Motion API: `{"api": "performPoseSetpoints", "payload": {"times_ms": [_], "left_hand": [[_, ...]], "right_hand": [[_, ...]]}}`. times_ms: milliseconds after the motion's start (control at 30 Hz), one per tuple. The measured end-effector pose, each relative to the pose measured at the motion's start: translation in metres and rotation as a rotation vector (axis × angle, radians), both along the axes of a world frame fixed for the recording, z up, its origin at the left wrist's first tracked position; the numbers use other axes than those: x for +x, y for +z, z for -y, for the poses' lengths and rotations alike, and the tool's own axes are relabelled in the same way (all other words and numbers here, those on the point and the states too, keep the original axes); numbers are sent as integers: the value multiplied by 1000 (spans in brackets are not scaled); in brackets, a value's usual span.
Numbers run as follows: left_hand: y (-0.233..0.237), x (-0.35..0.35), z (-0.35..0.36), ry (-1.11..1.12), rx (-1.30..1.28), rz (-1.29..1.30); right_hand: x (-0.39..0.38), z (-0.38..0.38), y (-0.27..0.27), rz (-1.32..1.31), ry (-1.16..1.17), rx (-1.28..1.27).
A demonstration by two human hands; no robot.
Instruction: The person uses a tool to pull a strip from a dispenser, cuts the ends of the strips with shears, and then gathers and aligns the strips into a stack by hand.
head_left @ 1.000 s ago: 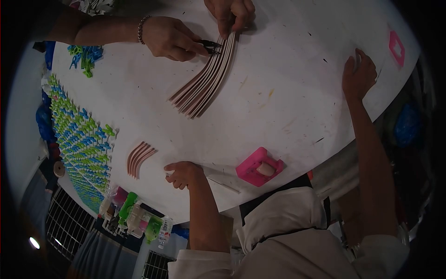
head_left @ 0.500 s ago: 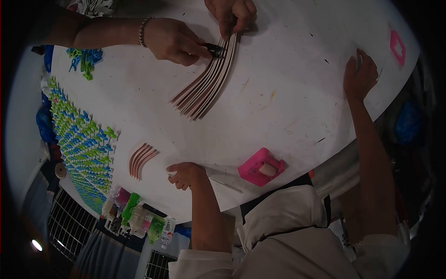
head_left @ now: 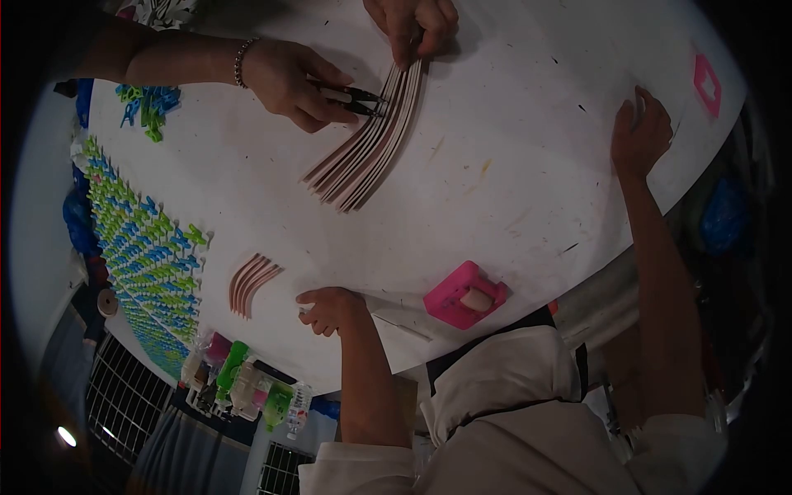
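Note:
Near the table's front edge rests my left hand (head_left: 332, 311), its fingers curled around something small and whitish that I cannot make out. A small group of curved pinkish strips (head_left: 254, 285) lies just to its left, and a thin pale stick (head_left: 403, 328) to its right. My right hand (head_left: 643, 132) lies on the table at the far right, thumb and fingers apart. Across the table, another person's hand (head_left: 289, 78) with a bracelet grips a dark two-pronged tool (head_left: 359, 101) against a fanned bundle of pale and pinkish strips (head_left: 359, 169). That person's other hand (head_left: 412, 29) pinches the bundle's far end.
A pink holder (head_left: 450, 297) with a pale rounded piece stands near my body. A flat pink frame (head_left: 706, 87) lies by the right edge. Many green and blue clips (head_left: 153, 256) cover the left side, with a loose pile of clips (head_left: 148, 107) behind. Bottles (head_left: 276, 404) stand at front left.
The other person's braceleted hand has shifted slightly left and down, and the dark tool's prongs now show more. My own hands have not visibly moved.

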State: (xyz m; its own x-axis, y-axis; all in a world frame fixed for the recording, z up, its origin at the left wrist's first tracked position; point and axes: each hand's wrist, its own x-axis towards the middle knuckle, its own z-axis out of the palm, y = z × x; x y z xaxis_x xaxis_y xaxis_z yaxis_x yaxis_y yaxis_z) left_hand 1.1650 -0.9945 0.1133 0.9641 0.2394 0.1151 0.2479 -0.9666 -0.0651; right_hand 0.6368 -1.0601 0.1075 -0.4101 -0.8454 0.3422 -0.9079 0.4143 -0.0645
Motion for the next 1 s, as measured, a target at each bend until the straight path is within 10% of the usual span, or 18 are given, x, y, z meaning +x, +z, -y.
{"api": "performPoseSetpoints", "payload": {"times_ms": [1000], "left_hand": [[2, -3, 3, 0, 0, 11]], "right_hand": [[-1, 2, 1, -66, 51, -31]]}}
